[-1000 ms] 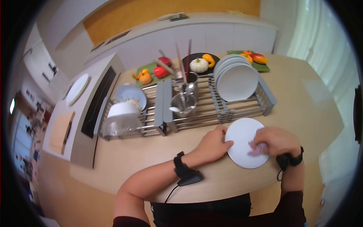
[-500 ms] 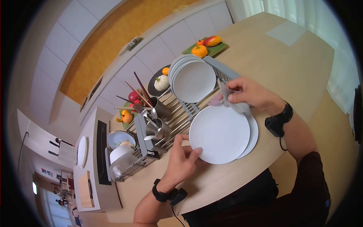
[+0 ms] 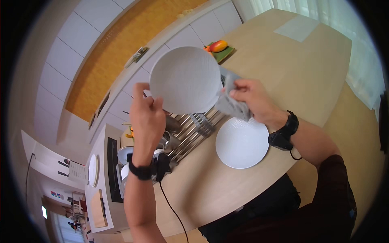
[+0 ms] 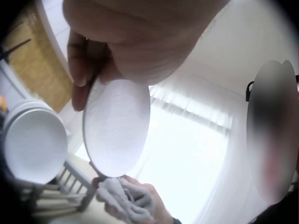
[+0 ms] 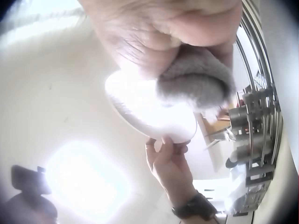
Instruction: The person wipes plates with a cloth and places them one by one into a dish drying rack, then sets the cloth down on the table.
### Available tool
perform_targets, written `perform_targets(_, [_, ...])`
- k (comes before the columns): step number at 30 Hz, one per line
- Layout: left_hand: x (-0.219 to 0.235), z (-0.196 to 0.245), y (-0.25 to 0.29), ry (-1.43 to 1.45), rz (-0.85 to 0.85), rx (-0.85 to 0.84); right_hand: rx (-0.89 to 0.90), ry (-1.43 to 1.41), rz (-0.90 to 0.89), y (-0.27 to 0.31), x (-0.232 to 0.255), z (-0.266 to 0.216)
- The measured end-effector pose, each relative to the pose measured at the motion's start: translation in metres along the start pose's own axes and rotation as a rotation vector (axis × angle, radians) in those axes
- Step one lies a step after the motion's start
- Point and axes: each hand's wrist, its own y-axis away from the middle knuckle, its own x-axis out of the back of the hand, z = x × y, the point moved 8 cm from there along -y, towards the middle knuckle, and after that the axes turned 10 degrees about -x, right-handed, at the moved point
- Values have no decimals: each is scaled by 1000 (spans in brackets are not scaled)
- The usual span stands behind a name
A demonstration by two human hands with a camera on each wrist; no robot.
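Left hand [image 3: 146, 117] grips a white plate [image 3: 184, 79] by its lower-left rim, fingers curled over the edge, holding it raised and tilted above the rack [image 3: 194, 127]. Right hand [image 3: 252, 99] clutches a grey cloth [image 3: 230, 104] and presses it to the plate's lower-right rim; the left wrist view shows the cloth [image 4: 122, 199] bunched just under the plate [image 4: 117, 127].

Judging by the scene, the wiping is partly done. One plate [image 3: 242, 142] lies flat on the table [image 3: 291, 69] just below the right hand, probably finished, though that cannot be confirmed. The raised plate looks to be mid-wipe, with the cloth at its edge only. A stack of plates [image 4: 33, 140] stands on edge in the rack beyond the left hand, and these likely remain to be handled; how many there are cannot be counted.

The rack, under and behind both hands, also carries metal cups [image 3: 170, 139] with cutlery below the left hand, mostly hidden by the wrist. Farther to the left of that hand, bowls [image 3: 126, 154] sit at the rack's end, their contents too small to make out. A green tray [image 3: 222, 52] beyond the raised plate holds a red-and-yellow pepper [image 3: 218, 45].
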Motion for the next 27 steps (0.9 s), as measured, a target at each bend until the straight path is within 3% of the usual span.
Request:
perform_targets(2, [-14, -3, -11, -536, -109, -240, 94, -32, 91, 1, 7, -15])
perform_targets(4, [-34, -14, -12, -634, -112, -217, 343, 202, 282, 5, 25, -34])
perform_targets(7, [-69, -27, -13, -817, -302, -193, 427, 348, 387, 10, 28, -38])
perform_targets(13, [-92, -51, -14, -810, -379, -192, 401, 565, 403, 15, 17, -34])
perform_targets(20, [-92, -45, -21, -820, -333, -256, 421, 645, 393, 16, 12, -32])
perform_targets(27, [-102, -49, -17, -827, -390, -248, 423, 670, 387, 18, 7, -33])
